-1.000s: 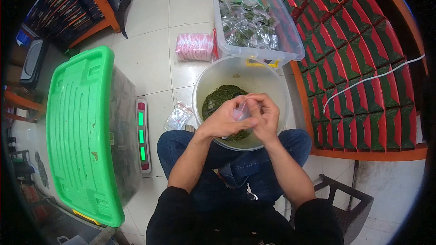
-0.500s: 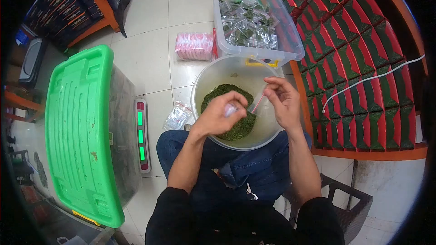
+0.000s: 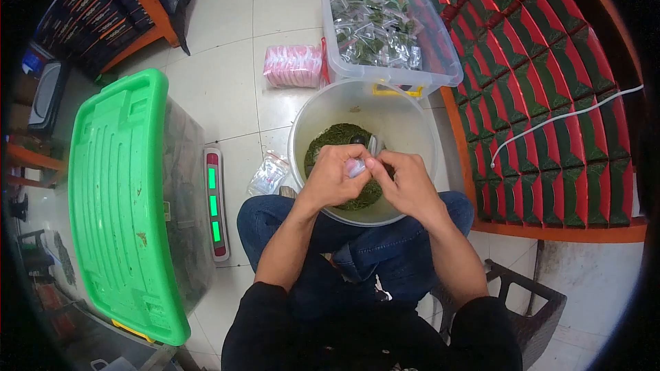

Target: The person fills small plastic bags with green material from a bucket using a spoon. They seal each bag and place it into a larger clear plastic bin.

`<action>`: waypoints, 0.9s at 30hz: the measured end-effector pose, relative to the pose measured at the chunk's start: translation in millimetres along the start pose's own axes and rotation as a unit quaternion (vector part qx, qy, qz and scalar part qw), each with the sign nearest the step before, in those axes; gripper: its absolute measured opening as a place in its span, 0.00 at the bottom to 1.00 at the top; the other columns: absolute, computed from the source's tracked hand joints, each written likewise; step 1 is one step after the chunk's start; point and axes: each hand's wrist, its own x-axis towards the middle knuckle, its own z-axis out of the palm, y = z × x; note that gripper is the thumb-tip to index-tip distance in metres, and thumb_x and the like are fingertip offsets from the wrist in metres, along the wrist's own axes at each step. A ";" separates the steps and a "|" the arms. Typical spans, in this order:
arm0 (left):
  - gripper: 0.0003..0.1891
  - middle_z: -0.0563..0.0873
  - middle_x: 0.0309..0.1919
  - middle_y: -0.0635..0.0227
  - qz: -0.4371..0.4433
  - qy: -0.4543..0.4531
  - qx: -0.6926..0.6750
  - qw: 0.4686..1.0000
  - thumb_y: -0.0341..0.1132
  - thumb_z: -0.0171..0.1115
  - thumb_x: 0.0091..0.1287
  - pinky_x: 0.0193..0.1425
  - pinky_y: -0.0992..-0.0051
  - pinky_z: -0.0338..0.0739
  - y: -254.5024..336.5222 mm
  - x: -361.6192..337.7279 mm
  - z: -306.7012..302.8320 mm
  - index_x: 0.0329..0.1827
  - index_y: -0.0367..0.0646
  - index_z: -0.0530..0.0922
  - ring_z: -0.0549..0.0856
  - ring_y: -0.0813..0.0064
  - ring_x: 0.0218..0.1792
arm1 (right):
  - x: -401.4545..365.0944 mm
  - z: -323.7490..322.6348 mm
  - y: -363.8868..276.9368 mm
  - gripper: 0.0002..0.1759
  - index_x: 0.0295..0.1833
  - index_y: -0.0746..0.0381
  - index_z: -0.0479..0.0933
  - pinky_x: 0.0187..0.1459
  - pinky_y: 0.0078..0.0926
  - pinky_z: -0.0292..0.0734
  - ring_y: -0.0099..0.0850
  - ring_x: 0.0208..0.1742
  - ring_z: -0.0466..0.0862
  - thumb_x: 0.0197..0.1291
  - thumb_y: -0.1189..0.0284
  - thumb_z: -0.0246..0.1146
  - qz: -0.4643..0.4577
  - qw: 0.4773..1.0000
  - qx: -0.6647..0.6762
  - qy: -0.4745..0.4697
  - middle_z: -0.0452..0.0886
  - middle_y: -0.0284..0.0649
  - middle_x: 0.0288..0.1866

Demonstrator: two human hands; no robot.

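Note:
My left hand (image 3: 335, 177) and my right hand (image 3: 408, 181) meet over a white bucket (image 3: 407, 118) that holds loose green tea leaves (image 3: 333, 137). Between their fingertips they pinch a small clear plastic bag (image 3: 357, 166). A dark scoop (image 3: 358, 141) and a clear bag edge poke up from the leaves just beyond my fingers. The bucket stands on the floor between my knees in blue jeans.
A clear bin (image 3: 440, 55) of several filled packets stands behind the bucket. A pink stack of bags (image 3: 293, 66) and a small pile of clear bags (image 3: 269, 174) lie on the tiles. A green-lidded crate (image 3: 117, 199) with a scale (image 3: 215, 203) is at left. Red-green boxes (image 3: 550, 96) fill the right.
My right hand, which had lifted away to the right holding a bag, has come back down to my left hand; both now grip the small bag together.

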 end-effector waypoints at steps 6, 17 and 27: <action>0.09 0.80 0.20 0.67 -0.062 -0.073 -0.102 0.990 0.34 0.68 0.69 0.28 0.76 0.72 -1.6 -0.6 0.3 0.34 0.37 0.83 0.80 0.81 0.23 | 6.8 -8.4 9.5 0.18 0.29 0.70 0.78 0.30 0.41 0.73 0.47 0.24 0.81 0.69 0.68 0.61 0.018 0.999 0.019 -0.034 0.80 0.51 0.23; 0.07 0.85 0.35 0.72 -0.063 -0.189 -0.265 0.944 0.35 0.63 0.76 0.26 0.82 0.75 -2.9 -2.3 -7.6 0.43 0.40 0.78 0.81 0.87 0.24 | 7.2 -12.1 29.9 0.05 0.47 0.66 0.78 0.32 0.22 0.74 0.19 0.29 0.79 0.72 0.75 0.62 0.080 0.945 0.307 -0.077 0.82 0.34 0.30; 0.05 0.89 0.30 0.69 -0.033 -0.067 -0.095 0.993 0.29 0.69 0.68 0.33 0.79 0.77 -5.1 1.0 -8.1 0.37 0.35 0.87 0.82 0.85 0.30 | 4.5 -8.3 0.3 0.08 0.43 0.68 0.79 0.34 0.30 0.78 0.31 0.29 0.86 0.69 0.73 0.65 -0.010 0.986 0.111 0.125 0.84 0.45 0.30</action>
